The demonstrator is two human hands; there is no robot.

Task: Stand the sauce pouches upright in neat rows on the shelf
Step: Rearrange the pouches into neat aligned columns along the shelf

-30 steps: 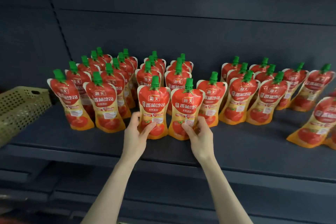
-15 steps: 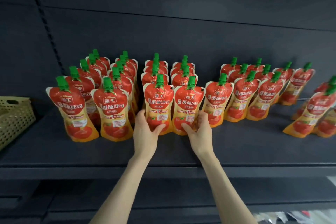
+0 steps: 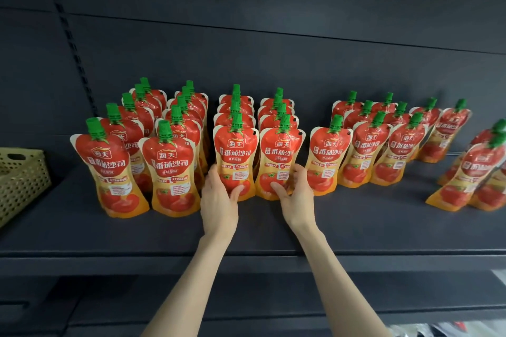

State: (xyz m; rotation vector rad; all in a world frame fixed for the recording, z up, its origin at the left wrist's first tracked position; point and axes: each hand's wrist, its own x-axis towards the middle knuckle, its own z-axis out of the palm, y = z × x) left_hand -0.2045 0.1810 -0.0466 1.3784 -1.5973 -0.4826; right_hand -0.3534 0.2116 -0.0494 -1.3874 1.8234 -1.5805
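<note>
Sauce pouches (image 3: 236, 150), red-and-yellow soft plastic with green caps, seem floppy, so left hand (image 3: 219, 202) and right hand (image 3: 298, 200) each curl fingers (image 3: 237, 191) round one front pouch's lower sides, its base just below them.

Both bare forearms are reaching from near to far, side by side and slightly apart. Left hand (image 3: 219, 200) is gripping the left sauce pouch (image 3: 235, 150) low down, thumb across front, fingers curling behind. Right hand (image 3: 297, 197) is gripping the right sauce pouch (image 3: 282, 150) likewise, fingers wrapping its right edge.
</note>
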